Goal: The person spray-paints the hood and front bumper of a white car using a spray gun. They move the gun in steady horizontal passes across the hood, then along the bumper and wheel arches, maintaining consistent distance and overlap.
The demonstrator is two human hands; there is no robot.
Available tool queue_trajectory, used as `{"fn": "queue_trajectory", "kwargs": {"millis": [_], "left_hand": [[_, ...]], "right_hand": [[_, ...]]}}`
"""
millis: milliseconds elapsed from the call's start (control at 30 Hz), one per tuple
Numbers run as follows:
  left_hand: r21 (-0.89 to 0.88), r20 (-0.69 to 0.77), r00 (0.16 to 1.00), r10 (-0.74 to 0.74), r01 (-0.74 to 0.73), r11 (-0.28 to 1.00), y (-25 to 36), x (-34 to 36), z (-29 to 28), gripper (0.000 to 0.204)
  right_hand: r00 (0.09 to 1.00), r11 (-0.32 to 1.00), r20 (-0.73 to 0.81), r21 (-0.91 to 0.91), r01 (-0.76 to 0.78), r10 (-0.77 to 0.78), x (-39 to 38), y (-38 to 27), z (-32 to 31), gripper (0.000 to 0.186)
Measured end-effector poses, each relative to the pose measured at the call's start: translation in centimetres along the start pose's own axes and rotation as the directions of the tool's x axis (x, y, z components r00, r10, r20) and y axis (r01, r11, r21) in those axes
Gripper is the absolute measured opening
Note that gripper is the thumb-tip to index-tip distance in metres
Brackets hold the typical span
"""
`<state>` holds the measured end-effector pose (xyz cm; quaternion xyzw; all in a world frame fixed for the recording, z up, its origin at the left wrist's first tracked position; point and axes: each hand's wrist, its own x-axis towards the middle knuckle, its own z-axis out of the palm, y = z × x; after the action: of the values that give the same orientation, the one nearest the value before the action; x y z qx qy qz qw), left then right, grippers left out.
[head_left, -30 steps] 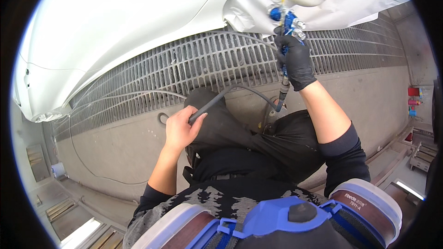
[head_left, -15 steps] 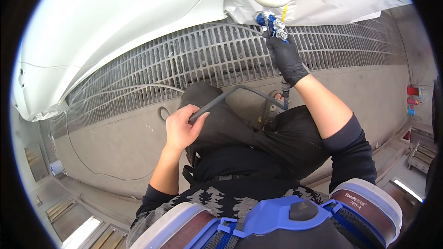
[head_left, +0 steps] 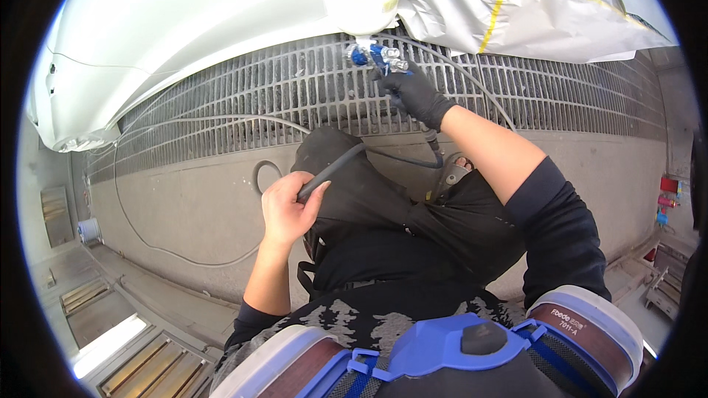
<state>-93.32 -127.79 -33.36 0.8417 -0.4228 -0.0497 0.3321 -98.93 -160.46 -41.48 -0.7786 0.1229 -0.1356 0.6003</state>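
Observation:
My right hand (head_left: 415, 93), in a black glove, grips a blue and silver spray gun (head_left: 375, 55) held up against the lower edge of a white car body panel (head_left: 221, 15). A dark air hose (head_left: 346, 162) runs down from the gun across my black trousers. My bare left hand (head_left: 289, 210) is closed around that hose near my knee. The gun's cup is partly hidden against the panel.
Silver masking sheet with yellow tape (head_left: 531, 7) covers the car at the upper right. A metal floor grate (head_left: 243, 103) runs beneath the car, with grey concrete floor (head_left: 184, 206) nearer me. A thin hose loops over the floor (head_left: 133, 214). Red and blue items (head_left: 667, 195) stand far right.
My right hand has carried the spray gun leftward along the panel's lower edge. My left hand has kept its hold on the hose.

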Motion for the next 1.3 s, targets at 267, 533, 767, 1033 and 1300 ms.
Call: {"fn": "queue_trajectory", "kwargs": {"millis": [267, 533, 767, 1033, 1300], "left_hand": [[-0.087, 0.105, 0.992, 0.065, -0.056, 0.995, 0.9, 1.4, 2.4, 0.017], [-0.004, 0.295, 0.956, 0.0, 0.001, 1.0, 1.7, 3.5, 4.5, 0.018], [0.145, 0.353, 0.934, -0.06, 0.009, 0.989, 2.0, 4.9, 3.7, 0.019], [0.233, 0.391, 0.917, -0.085, -0.009, 0.972, 2.7, 5.6, 3.9, 0.02], [0.09, 0.359, 0.928, -0.099, 0.072, 0.993, 2.2, 6.1, 5.9, 0.02]], "right_hand": [[0.995, 0.792, -0.059, -0.61, 0.031, -0.085, -3.5, 4.0, -8.1, 0.007], [0.964, 0.993, -0.257, 0.107, -0.042, 0.069, -8.3, 8.4, -10.8, 0.016], [0.972, 0.992, -0.22, -0.109, 0.061, -0.084, -10.1, 14.8, -11.6, 0.017], [0.849, 0.901, -0.519, 0.408, 0.145, 0.099, -12.1, 13.6, -13.2, 0.006], [0.824, 0.601, -0.497, 0.757, 0.256, 0.274, -14.1, 6.8, -22.2, 0.022]]}}
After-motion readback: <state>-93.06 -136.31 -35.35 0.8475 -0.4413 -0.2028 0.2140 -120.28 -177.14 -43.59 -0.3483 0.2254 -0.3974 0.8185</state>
